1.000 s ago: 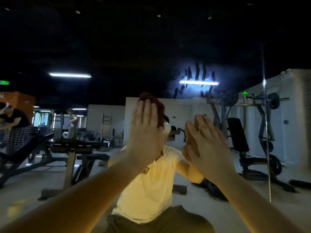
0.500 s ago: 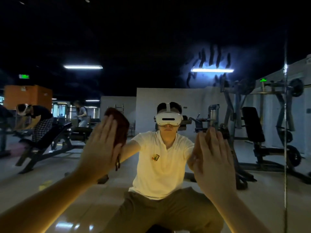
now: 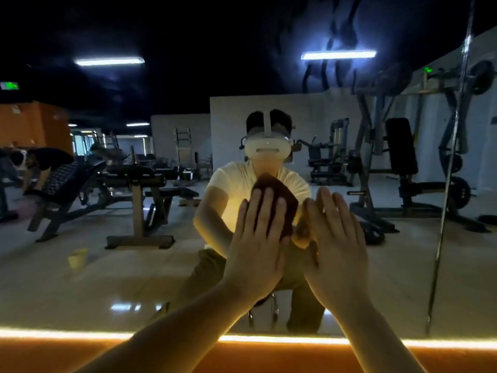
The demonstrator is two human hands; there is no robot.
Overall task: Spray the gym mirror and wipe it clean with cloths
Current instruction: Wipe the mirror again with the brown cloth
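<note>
Mirror (image 3: 107,278): fills the wall ahead and reflects gym benches and a seated person. A glowing orange strip (image 3: 53,333) runs along its lower edge at 6 o'clock.

Left hand (image 3: 258,243): flat near the mirror's centre, fingers straight and close together, palm pressing toward the glass.

Right hand (image 3: 336,243): just beside it at 3 o'clock, fingers straight and slightly spread, palm toward the glass. Cannot tell whether anything lies under it.

Cloth (image 3: 279,192): dark red-brown, pinned under the left palm, showing past the fingertips at 12 to 1 o'clock.
</note>
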